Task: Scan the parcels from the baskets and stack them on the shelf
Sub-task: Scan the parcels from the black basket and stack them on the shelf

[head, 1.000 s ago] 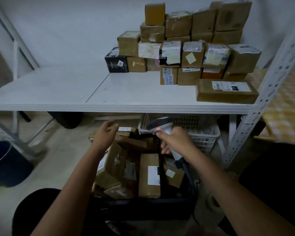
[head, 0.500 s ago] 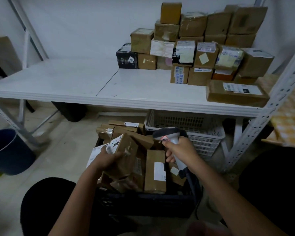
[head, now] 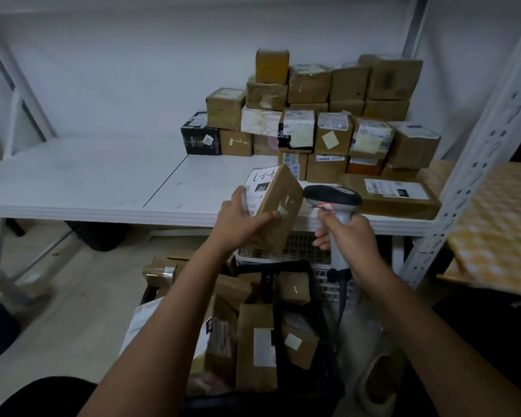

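One parcel (head: 275, 206) sits gripped between left hand (head: 238, 225) fingers (head: 260, 219).

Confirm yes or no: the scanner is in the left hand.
No: the right hand grips the scanner; the left hand holds a parcel.

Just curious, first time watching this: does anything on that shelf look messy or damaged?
Slightly. The white parcel in the stack looks crumpled and stained, and a black label on the parcel beside it seems partly torn. The long flat parcel lies at the shelf edge. Nothing has spilled.
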